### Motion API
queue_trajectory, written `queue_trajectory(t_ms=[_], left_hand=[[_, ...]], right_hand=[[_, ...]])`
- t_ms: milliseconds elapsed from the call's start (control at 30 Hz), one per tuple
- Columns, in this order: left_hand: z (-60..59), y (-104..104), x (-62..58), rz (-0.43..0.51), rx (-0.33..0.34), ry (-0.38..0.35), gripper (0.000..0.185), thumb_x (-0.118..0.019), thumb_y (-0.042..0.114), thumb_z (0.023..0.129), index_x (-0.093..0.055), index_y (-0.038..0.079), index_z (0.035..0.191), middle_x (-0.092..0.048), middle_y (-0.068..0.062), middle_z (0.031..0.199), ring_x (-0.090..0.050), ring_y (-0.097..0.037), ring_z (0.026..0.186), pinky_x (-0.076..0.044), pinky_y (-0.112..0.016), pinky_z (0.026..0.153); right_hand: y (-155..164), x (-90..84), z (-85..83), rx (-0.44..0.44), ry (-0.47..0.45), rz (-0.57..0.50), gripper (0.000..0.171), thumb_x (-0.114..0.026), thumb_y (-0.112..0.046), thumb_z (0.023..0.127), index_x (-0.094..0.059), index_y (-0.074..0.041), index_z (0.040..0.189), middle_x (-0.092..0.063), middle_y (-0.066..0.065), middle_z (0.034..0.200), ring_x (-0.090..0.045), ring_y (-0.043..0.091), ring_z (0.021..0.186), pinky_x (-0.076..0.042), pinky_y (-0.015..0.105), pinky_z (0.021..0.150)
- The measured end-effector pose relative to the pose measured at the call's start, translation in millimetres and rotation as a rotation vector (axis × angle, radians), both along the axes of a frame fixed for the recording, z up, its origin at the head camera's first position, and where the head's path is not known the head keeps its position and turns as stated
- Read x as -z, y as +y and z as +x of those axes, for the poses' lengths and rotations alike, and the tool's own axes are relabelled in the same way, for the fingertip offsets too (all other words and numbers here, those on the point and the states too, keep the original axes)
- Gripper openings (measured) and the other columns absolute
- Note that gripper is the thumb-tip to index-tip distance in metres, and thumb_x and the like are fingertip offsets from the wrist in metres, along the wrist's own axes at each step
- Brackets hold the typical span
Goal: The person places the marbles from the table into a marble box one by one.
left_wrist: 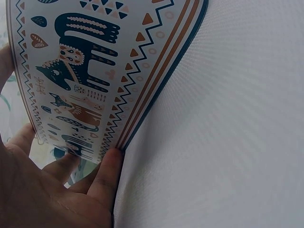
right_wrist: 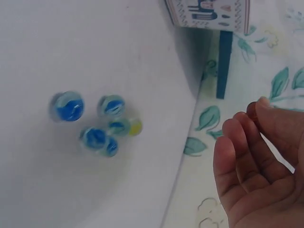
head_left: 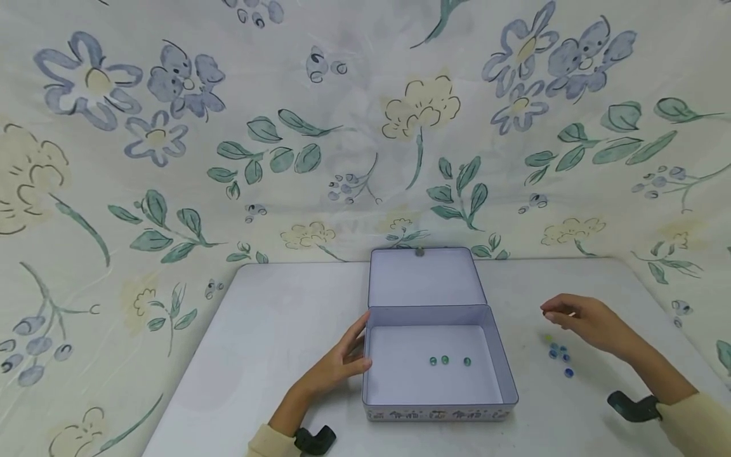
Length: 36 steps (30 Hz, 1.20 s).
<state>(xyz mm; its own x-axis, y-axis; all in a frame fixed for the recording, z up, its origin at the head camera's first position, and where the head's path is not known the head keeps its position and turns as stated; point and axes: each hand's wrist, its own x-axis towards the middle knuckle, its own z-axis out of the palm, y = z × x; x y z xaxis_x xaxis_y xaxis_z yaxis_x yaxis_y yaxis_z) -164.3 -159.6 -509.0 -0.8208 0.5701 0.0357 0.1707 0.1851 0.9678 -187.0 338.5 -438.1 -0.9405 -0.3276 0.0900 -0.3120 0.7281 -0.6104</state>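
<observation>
Blue marbles (head_left: 561, 357) lie on the table (head_left: 274, 330) under my loosely curled, empty right hand (head_left: 582, 319), left hand (head_left: 342, 362) resting flat against the tin (head_left: 440, 406): mid-transfer, I judge, next a pinch.

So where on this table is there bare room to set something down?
Bare table left of the tin, beyond the left hand, and the strip behind the right hand. Inside the tin, the floor beside three marbles. Crowded: the loose marbles under the right hand.
</observation>
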Motion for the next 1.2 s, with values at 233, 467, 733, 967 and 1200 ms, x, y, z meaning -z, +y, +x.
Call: queue_trajectory(t_ms=[233, 467, 733, 967, 1200], left_hand=[[0.7, -0.5, 0.2, 0.006, -0.001, 0.006, 0.084, -0.061, 0.027, 0.098, -0.005, 0.034, 0.161, 0.002, -0.01, 0.17, -0.01, -0.051, 0.152, -0.029, -0.065, 0.117], [2.1, -0.3, -1.0, 0.004, -0.004, 0.011, 0.084, -0.061, 0.025, 0.098, -0.006, 0.032, 0.162, 0.002, -0.011, 0.17, -0.01, -0.051, 0.151, -0.03, -0.064, 0.117], [2.7, 0.5, -0.3, 0.003, -0.006, 0.004, 0.085, -0.062, 0.027, 0.098, -0.006, 0.031, 0.162, 0.001, -0.012, 0.169, -0.012, -0.053, 0.151, -0.031, -0.062, 0.118], [2.4, 0.9, -2.8, -0.01, -0.019, 0.015, 0.085, -0.062, 0.025, 0.098, -0.007, 0.028, 0.162, 0.001, -0.013, 0.169, -0.013, -0.053, 0.15, -0.031, -0.062, 0.118], [1.8, 1.5, -2.8, -0.008, -0.017, 0.015, 0.086, -0.063, 0.027, 0.097, -0.006, 0.027, 0.162, 0.001, -0.013, 0.169, -0.013, -0.053, 0.15, -0.031, -0.063, 0.118]], right_hand=[[-24.6, -12.4, -2.7, -0.055, 0.07, 0.045, 0.015, -0.066, -0.013, 0.096, -0.071, -0.008, 0.109, -0.074, 0.001, 0.103, -0.06, -0.006, 0.089, -0.057, 0.02, 0.074], [-46.7, -24.1, -5.5, -0.1, 0.064, 0.043, 0.014, -0.066, -0.015, 0.097, -0.071, -0.013, 0.109, -0.073, -0.004, 0.102, -0.062, -0.002, 0.089, -0.056, 0.021, 0.075], [-60.3, -27.9, -11.6, -0.13, 0.041, 0.025, 0.015, -0.066, -0.015, 0.097, -0.072, -0.013, 0.11, -0.073, -0.004, 0.102, -0.063, -0.001, 0.089, -0.057, 0.021, 0.075], [-73.5, -33.5, -16.6, -0.177, 0.033, -0.005, 0.017, -0.066, -0.018, 0.097, -0.071, -0.011, 0.112, -0.073, -0.003, 0.103, -0.064, 0.004, 0.09, -0.057, 0.021, 0.076], [-89.5, -36.0, -24.0, -0.234, 0.046, -0.027, 0.019, -0.066, -0.016, 0.097, -0.071, -0.007, 0.112, -0.072, -0.004, 0.103, -0.064, 0.004, 0.092, -0.057, 0.022, 0.077]])
